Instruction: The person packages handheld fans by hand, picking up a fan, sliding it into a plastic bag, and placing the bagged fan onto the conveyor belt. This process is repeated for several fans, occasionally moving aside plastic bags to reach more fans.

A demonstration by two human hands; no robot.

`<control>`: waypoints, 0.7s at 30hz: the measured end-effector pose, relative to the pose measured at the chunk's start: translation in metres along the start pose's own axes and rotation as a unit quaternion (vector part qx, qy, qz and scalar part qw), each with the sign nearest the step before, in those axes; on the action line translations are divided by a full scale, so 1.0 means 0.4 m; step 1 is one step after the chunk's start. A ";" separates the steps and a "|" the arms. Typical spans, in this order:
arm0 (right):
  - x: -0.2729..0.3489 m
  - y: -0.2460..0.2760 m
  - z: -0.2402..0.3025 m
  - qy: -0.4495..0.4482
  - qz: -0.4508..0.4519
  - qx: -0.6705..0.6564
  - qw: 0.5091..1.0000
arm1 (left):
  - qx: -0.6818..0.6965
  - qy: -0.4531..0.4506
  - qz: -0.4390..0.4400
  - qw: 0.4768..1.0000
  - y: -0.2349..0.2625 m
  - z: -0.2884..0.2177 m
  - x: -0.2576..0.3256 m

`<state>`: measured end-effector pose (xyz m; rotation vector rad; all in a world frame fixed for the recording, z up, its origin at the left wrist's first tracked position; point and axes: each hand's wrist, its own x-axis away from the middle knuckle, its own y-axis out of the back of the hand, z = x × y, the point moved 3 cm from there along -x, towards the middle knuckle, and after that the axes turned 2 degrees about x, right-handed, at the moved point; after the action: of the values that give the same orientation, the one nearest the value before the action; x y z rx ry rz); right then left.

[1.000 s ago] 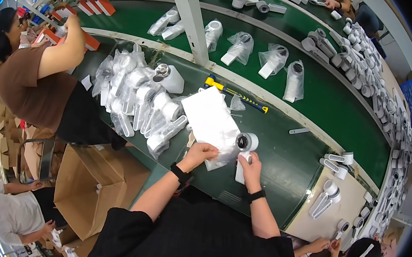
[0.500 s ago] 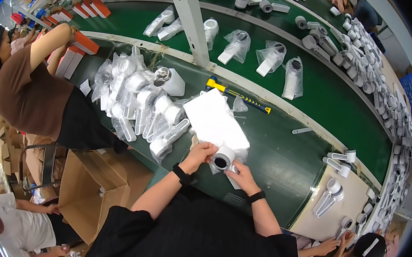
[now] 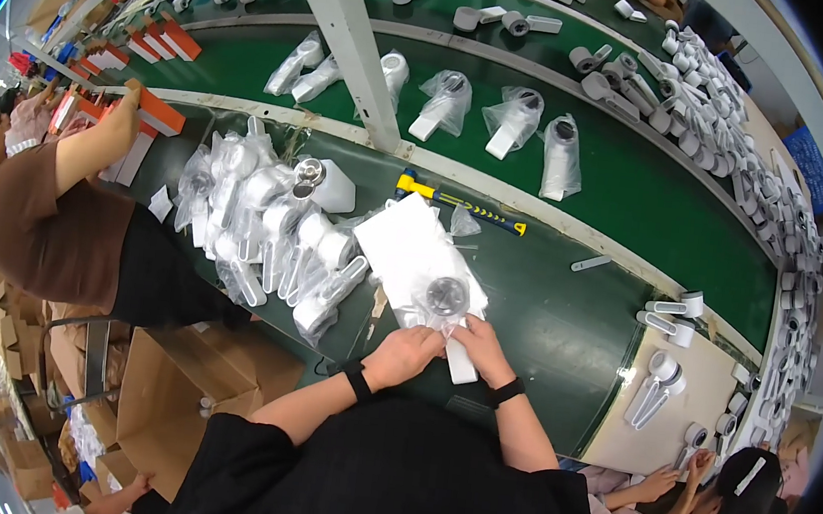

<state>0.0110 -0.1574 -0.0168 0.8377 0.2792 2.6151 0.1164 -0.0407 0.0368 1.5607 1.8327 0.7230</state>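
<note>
A white handheld device with a round head (image 3: 446,298) lies before me, its head inside a clear plastic bag (image 3: 419,303). Its flat white handle (image 3: 461,365) sticks out toward me between my hands. My left hand (image 3: 403,353) is closed, fingertips pinching the bag's edge just below the head. Right beside it my right hand (image 3: 484,351) is closed too, thumb and fingers on the bag at the handle. Under the device lies a stack of white plastic bags (image 3: 403,241). To the left is a pile of bagged devices (image 3: 280,223).
A yellow and black hammer (image 3: 462,202) and a white bottle with a metal cap (image 3: 336,189) stand behind. Bagged devices (image 3: 516,123) line the green belt beyond the rail. A large open carton (image 3: 170,402) is at lower left. Co-workers (image 3: 49,219) sit on both sides.
The device's round head, bare and dark-faced half a second ago, is now inside the clear bag. Both my hands have moved down to the bag's edge, closer together. The view shifted slightly.
</note>
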 end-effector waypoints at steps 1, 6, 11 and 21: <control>0.009 -0.002 -0.016 -0.036 0.061 -0.265 0.962 | 0.002 -0.006 0.001 1.000 -0.001 -0.016 -0.010; 0.029 0.047 -0.106 0.031 0.218 -0.559 0.799 | 0.388 0.201 -0.025 0.899 -0.069 -0.035 -0.101; -0.003 0.097 -0.118 -0.017 -0.002 -0.384 0.923 | 0.153 -0.035 -0.031 0.987 -0.116 -0.084 -0.198; -0.052 0.324 -0.168 -0.023 -0.044 -0.590 0.806 | 0.163 -0.051 -0.050 0.984 -0.169 -0.078 -0.395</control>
<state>-0.0513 -0.2885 -0.0427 0.3720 -1.1779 2.0331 0.0668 -0.2076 0.0236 1.6578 2.0100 0.2991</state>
